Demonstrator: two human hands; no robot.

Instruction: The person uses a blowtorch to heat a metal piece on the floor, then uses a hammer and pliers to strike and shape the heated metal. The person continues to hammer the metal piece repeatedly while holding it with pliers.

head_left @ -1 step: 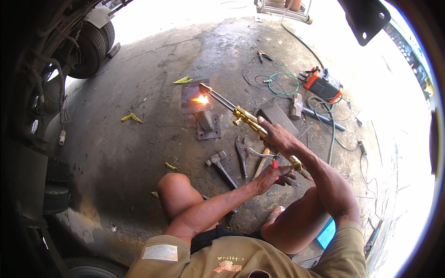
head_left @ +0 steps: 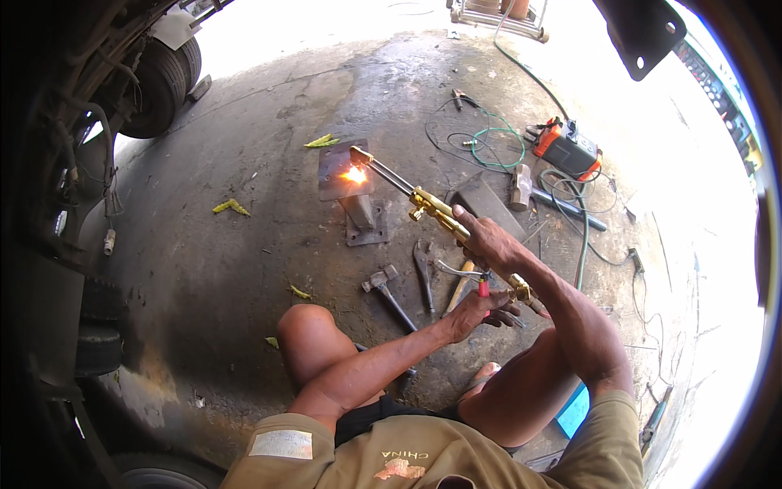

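Note:
My right hand (head_left: 489,244) is wrapped around a brass cutting torch (head_left: 437,209), whose twin tubes slant up and left to an angled head. A bright orange flame (head_left: 353,174) glows below the head, over a flat dark steel plate (head_left: 332,169). Against the plate's near side stands a tapered metal bracket (head_left: 359,213) with a drilled base. My left hand (head_left: 482,314) is closed beside the torch's rear fittings, with a small red cylindrical thing (head_left: 484,287) rising from its grip; its exact kind is unclear. Part of the torch's rear is hidden by my right forearm.
A hammer (head_left: 391,297), locking pliers (head_left: 423,273) and a wooden handle (head_left: 460,287) lie before my knees. Rightward are a sledgehammer (head_left: 521,189), an angled metal piece (head_left: 487,204), hoses, and an orange-and-black machine (head_left: 568,151). Truck wheels (head_left: 155,88) stand far left.

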